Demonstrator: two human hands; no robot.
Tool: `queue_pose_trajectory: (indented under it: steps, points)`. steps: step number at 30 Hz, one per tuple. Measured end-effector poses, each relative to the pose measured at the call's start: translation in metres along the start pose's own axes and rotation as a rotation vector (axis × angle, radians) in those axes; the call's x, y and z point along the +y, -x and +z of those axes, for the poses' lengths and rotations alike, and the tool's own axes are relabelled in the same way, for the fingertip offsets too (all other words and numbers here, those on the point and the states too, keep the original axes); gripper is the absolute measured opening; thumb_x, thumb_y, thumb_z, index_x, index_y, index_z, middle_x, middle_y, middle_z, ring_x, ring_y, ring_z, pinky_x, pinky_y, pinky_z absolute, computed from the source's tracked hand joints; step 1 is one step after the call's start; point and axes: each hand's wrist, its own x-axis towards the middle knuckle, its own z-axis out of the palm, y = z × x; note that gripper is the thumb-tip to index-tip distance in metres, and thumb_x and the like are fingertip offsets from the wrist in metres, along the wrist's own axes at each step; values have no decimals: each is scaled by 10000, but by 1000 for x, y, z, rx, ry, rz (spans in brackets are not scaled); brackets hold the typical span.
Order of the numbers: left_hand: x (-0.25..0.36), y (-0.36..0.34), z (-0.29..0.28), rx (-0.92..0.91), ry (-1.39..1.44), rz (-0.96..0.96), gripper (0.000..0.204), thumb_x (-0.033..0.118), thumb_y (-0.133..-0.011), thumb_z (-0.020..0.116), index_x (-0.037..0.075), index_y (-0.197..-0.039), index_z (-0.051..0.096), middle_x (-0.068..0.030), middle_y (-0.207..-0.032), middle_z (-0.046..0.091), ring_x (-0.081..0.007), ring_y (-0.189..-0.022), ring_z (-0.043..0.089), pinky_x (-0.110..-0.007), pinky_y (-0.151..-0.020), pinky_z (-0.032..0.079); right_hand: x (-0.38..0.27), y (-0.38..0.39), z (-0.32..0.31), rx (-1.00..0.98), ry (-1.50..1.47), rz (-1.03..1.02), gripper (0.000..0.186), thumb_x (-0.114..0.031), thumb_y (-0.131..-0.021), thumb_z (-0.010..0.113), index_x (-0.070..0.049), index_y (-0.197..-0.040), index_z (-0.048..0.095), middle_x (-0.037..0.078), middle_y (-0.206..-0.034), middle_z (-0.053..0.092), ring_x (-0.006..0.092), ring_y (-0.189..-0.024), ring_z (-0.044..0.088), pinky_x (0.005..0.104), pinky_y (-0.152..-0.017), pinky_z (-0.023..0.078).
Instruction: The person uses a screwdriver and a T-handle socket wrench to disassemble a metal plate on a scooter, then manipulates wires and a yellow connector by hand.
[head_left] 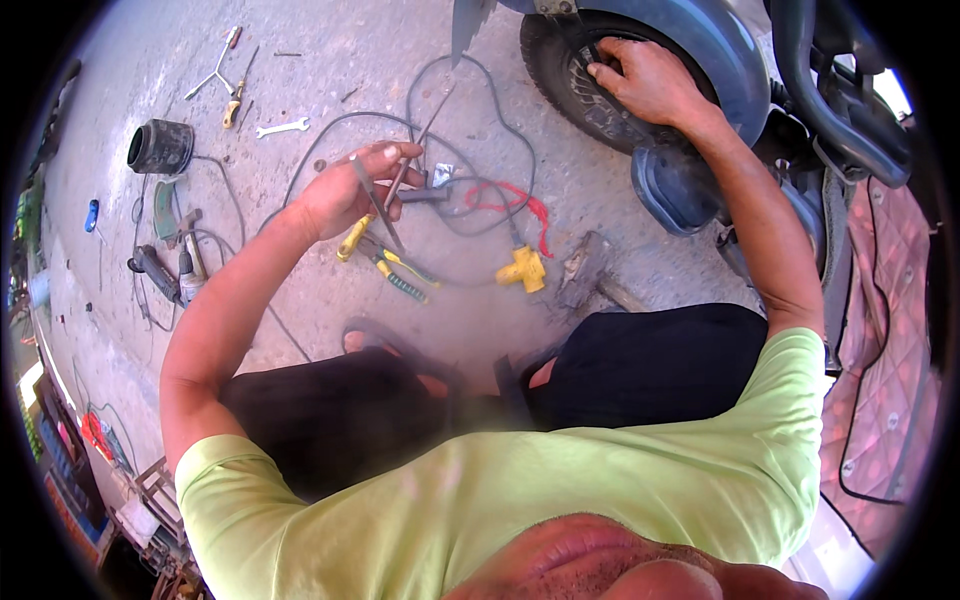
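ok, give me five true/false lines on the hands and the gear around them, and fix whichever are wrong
1. The left hand holds slim metal rods. True.
2. The wrench is gripped in the left hand. False: it lies on the floor, apart from that hand.
3. The right hand is down at the person's feet. False: it is up at the wheel.
4. A yellow connector block lies on the floor. True.
5. The person's shirt is dark blue. False: it is light yellow-green.
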Motion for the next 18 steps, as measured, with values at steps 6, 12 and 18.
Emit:
queue_pose_trajectory:
  steps: [6,12,18]
  points:
    - [10,18,-10,-17,232,86,718,670,-927,542,9,-1197,611,-94,-1022,637,-141,-735,524,-301,-707,443,-3,-1,-3,-25,-13,17,329,-319,-913,614,-18,-1040,655,201,-897,689,407,-876,649,479,-762,503]
    - [17,25,2,334,-352,-56,401,416,-973,632,26,-889,584,-3,-638,496,-74,-481,401,-252,-437,289,-4,-2,-6,-69,8,35,347,-325,-901,610,-28,-1071,667,201,-932,696,402,-908,655,486,-793,508]
    - [42,54,38,250,-132,94,413,398,-1025,539,24,-851,565,-89,-767,564,-73,-469,349,-243,-429,272,-4,0,-5,-46,-24,15,317,-293,-908,609,-9,-1043,653,213,-916,684,403,-894,649,477,-775,499]
